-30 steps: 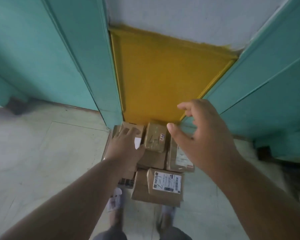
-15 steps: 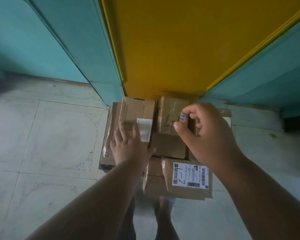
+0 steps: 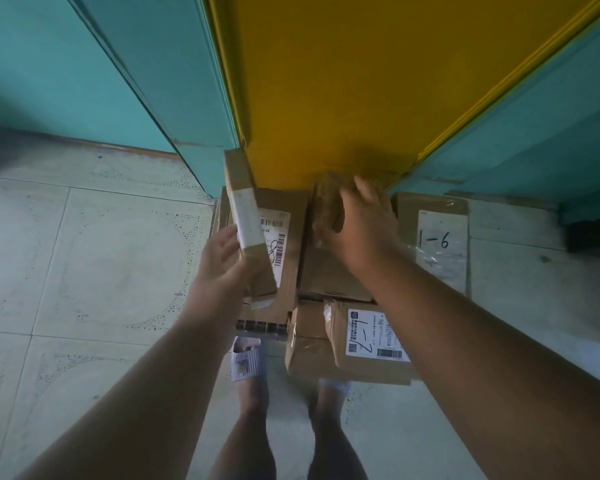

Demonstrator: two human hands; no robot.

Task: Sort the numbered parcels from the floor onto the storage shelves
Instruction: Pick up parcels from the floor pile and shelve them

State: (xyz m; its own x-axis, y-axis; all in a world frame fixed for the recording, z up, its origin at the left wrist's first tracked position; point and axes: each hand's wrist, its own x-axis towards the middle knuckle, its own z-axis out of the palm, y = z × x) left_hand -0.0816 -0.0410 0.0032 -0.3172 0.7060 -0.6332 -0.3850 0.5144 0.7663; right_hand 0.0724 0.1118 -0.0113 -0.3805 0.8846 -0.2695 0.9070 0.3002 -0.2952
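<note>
Against the foot of the yellow panel [image 3: 343, 98] lies a heap of cardboard parcels on the tiled floor [image 3: 84, 254]. The left hand [image 3: 222, 268] grips a long narrow box [image 3: 245, 216], tilted up on edge, thumb and fingers clamped on its lower end. The right hand [image 3: 357, 230] curls its fingers round a small taped parcel [image 3: 328, 202]. Parcels marked 1-6 [image 3: 437, 237] and 1-7 [image 3: 368, 337] lie beside.

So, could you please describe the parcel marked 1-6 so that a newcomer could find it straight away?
Start at the yellow panel between the teal shelf units and look down to the pile of cardboard parcels on the tiled floor. The parcel marked 1-6 lies flat at the pile's far right edge, beyond the right hand. Its white label, handwritten 1-6, sets it apart from the nearer parcel marked 1-7.
</note>
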